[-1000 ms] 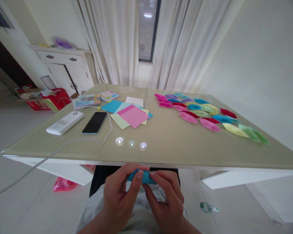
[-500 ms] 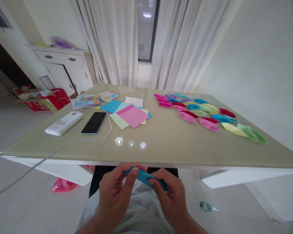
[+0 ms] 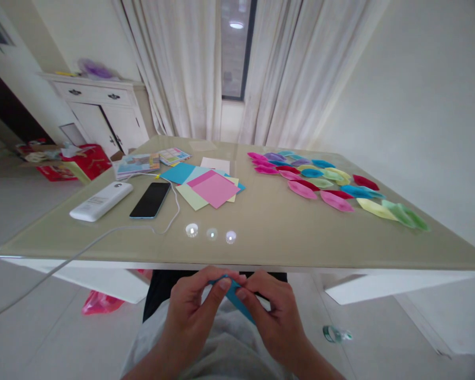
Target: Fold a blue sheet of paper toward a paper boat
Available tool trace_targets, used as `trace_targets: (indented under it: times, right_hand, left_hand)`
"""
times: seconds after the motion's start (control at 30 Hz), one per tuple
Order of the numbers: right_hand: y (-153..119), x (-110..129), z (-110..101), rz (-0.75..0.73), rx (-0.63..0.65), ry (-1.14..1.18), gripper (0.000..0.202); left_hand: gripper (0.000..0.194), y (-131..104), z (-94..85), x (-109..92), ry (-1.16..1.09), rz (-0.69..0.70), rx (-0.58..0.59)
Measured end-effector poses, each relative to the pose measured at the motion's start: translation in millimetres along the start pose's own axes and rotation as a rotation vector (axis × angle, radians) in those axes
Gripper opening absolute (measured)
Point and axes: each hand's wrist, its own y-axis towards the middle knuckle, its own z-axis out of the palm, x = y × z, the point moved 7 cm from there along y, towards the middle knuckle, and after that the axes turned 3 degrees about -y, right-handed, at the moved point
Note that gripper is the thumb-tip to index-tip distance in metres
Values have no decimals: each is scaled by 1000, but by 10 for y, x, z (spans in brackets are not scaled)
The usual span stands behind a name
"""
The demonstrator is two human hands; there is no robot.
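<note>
Between my two hands, just in front of the table's near edge, is a folded strip of blue paper (image 3: 237, 302). My left hand (image 3: 193, 306) pinches its upper left end between thumb and fingers. Close beside it, my right hand (image 3: 275, 311) pinches the same paper, with the thumb on top. The lower part of the strip slants down to the right and partly disappears behind the right thumb. On the table's right side lie several folded paper pieces (image 3: 303, 190), pointed at both ends, in pink, red, blue, yellow, green and purple.
Square coloured paper sheets (image 3: 216, 189) overlap mid-table. Left of them lie a phone (image 3: 150, 200), a white power bank (image 3: 101, 201) and a white cable (image 3: 114, 231) hanging over the edge. Booklets (image 3: 138, 164) sit behind. A plastic bottle (image 3: 336, 334) lies on the floor.
My right hand has slid left along the blue paper, closer to my left hand. The paper's free end now points more steeply downward.
</note>
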Motion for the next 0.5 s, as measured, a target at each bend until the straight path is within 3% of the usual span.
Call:
trace_targets:
  times: [0.13, 0.3, 0.5]
  right_hand:
    - [1, -18, -5, 17, -9, 26, 19]
    - [24, -94, -6, 76, 17, 91, 17]
    - [1, -128, 34, 92, 34, 194, 16]
  left_hand:
    - [10, 19, 15, -56, -19, 47, -1]
    - [16, 21, 4, -137, 22, 91, -19]
    - [14, 31, 74, -65, -127, 66, 1]
